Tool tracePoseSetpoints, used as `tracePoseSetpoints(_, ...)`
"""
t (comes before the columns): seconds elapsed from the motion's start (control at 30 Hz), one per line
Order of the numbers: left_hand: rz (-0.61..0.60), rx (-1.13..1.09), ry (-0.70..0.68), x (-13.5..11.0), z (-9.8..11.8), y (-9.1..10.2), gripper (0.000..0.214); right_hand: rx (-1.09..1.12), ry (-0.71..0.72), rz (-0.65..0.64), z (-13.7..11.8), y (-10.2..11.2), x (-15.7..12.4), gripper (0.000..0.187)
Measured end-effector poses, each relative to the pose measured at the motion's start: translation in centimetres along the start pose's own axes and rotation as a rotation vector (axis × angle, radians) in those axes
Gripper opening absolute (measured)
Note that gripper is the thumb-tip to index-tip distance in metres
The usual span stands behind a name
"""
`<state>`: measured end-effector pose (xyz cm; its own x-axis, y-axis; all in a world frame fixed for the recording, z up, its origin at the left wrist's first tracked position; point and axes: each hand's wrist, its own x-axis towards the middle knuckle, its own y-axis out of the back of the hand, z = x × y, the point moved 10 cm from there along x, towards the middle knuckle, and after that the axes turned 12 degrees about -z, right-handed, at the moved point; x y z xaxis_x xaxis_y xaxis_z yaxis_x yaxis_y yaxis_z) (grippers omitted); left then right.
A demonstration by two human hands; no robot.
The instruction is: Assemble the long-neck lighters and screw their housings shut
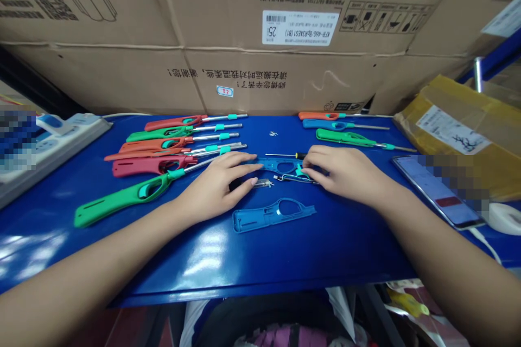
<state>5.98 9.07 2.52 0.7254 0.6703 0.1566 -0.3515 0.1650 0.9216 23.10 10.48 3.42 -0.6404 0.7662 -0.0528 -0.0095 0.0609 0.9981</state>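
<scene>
My left hand (217,181) rests with fingers stretched and apart at the left end of a blue lighter casing half (268,164). A clear lighter fuel tank (262,183) lies by its thumb. My right hand (342,171) has thumb and fingers pinched at a turquoise trigger (300,170), at the right end of that casing half. A thin white wire and a dark rod (291,178) lie just below; their right end is hidden by my right hand. Closer to me lies the other blue casing half (272,214), hollow side up.
Several assembled lighters (163,145) lie in a row on the left. Three more (345,137) lie at the back right. A screwdriver (285,155) lies behind the casing. A phone (437,190), a taped box (459,124), a power strip (57,146) and a large carton (228,21) surround the blue table.
</scene>
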Motion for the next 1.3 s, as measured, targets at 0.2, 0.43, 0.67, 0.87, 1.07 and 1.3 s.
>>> tracePoseSetpoints(0.2,-0.054,-0.048,-0.045,0.0,1.0,-0.2,0.02,0.157,0.06,0.004,-0.6,0.5,-0.4,0.017)
tracePoseSetpoints(0.43,-0.018,0.004,0.041,-0.4,-0.2,-0.2,0.016,0.092,0.121,-0.093,-2.1,-0.5,-0.3,0.011)
tracePoseSetpoints(0.67,-0.028,-0.048,-0.067,-0.7,2.5,0.2,0.017,0.137,0.128,-0.036,-2.8,-0.5,0.1,0.016)
tracePoseSetpoints(0.87,-0.194,0.033,-0.126,-0.7,4.2,-1.6,0.033,0.18,0.15,-0.009,-3.3,-0.4,0.2,0.019)
tracePoseSetpoints(1.07,-0.169,0.027,-0.1,-0.8,2.7,-1.2,0.025,0.215,0.1,-0.106,-1.1,0.4,-0.6,0.018)
tracePoseSetpoints(1.3,-0.16,0.072,-0.095,-0.8,2.4,-0.9,0.025,0.292,0.002,-0.351,0.8,-1.1,-1.8,0.006)
